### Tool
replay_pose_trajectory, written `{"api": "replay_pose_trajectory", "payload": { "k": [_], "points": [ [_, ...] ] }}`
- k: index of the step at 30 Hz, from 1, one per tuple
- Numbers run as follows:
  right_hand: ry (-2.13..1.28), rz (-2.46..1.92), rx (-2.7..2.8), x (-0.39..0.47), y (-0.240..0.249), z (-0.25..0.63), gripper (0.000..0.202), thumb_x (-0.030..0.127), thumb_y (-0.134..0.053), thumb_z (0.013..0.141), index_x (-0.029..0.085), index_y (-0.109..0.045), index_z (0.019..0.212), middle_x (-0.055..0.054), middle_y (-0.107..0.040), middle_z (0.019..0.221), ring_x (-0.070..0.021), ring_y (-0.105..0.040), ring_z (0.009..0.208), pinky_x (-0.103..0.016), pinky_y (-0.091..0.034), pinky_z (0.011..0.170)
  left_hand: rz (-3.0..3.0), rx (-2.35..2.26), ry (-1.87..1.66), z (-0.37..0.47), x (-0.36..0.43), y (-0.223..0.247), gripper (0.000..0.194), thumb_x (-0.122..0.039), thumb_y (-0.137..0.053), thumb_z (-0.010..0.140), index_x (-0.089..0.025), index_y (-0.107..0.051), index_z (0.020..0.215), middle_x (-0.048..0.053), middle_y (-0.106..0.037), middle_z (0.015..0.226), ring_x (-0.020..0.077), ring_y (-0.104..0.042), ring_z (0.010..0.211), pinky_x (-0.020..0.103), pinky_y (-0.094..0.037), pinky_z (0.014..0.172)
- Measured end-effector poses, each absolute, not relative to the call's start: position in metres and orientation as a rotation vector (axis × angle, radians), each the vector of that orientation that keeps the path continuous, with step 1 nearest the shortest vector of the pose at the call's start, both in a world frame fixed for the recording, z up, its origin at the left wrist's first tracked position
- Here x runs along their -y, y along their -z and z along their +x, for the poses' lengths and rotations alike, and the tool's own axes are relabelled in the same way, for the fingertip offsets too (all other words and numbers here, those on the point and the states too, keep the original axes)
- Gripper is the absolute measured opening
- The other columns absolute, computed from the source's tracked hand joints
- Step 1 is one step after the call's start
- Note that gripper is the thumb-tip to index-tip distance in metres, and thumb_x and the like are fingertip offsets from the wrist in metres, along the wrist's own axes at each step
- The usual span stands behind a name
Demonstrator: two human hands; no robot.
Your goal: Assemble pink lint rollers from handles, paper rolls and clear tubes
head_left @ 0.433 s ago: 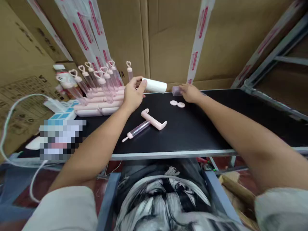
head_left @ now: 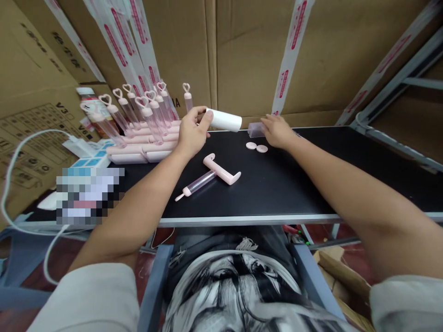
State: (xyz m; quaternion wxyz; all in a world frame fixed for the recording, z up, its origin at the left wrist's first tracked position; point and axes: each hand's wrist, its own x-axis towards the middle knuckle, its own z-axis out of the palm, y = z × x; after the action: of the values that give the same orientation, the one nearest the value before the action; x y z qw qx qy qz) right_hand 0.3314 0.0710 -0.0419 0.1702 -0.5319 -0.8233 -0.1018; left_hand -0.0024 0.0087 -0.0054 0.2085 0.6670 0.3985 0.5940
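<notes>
My left hand (head_left: pixel 193 132) is closed round the near end of a white cylinder (head_left: pixel 225 121), held tilted above the back of the black table. At the right, my right hand (head_left: pixel 278 131) has its fingers on a translucent pinkish piece (head_left: pixel 256 130), partly hidden by them. Two pale pink discs (head_left: pixel 256 147) lie just in front of that piece. Between my forearms rests a pink bracket-shaped part (head_left: pixel 223 171), with a clear tube (head_left: pixel 200 183) touching its side; the tube has a pink cap and loop at its near end.
Several pink pieces with upright heart-topped tubes (head_left: pixel 147 112) stand at the back left. A bottle (head_left: pixel 86 94), a power strip (head_left: pixel 93 159) and a white cable (head_left: pixel 15 161) are further left. Cardboard (head_left: pixel 249 60) walls the back; a metal frame (head_left: pixel 398 99) stands right.
The view has shifted slightly. Both hands keep nearly the same places, and the fingers of my right hand have moved a little over the translucent piece.
</notes>
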Motion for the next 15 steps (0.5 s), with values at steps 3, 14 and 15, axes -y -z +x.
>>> {"api": "replay_pose_trajectory", "payload": {
  "k": [3,14,15],
  "points": [
    [0.242,-1.512,2.281,-0.055,0.027,0.319,0.054,0.041,-0.044,0.108,0.013,-0.069,0.147,-0.020,-0.071,0.146,-0.0407,-0.065,0.135,-0.053,-0.050,0.113,1.866,-1.107,-1.654,-0.004,-0.012,0.007,0.042,-0.056,-0.067,0.101,-0.020,-0.067,0.123,0.005,-0.073,0.096,0.0097,-0.061,0.057,0.018,-0.045,0.042],
    [-0.122,-1.414,2.702,-0.038,0.021,0.294,0.039,0.036,-0.064,0.101,0.015,-0.077,0.131,-0.013,-0.080,0.121,-0.0272,-0.073,0.103,-0.035,-0.052,0.089,1.829,-1.155,-1.630,-0.004,-0.010,0.006,0.046,-0.060,-0.068,0.100,-0.020,-0.067,0.124,0.003,-0.069,0.087,0.0092,-0.057,0.047,0.019,-0.037,0.037],
    [-0.124,-1.426,2.680,-0.038,0.020,0.296,0.038,0.034,-0.063,0.101,0.015,-0.077,0.131,-0.014,-0.080,0.121,-0.0266,-0.073,0.102,-0.035,-0.052,0.089,1.831,-1.154,-1.628,-0.005,-0.011,0.006,0.047,-0.061,-0.068,0.100,-0.021,-0.067,0.124,0.003,-0.070,0.087,0.0090,-0.057,0.047,0.019,-0.037,0.037]
  ]
}}
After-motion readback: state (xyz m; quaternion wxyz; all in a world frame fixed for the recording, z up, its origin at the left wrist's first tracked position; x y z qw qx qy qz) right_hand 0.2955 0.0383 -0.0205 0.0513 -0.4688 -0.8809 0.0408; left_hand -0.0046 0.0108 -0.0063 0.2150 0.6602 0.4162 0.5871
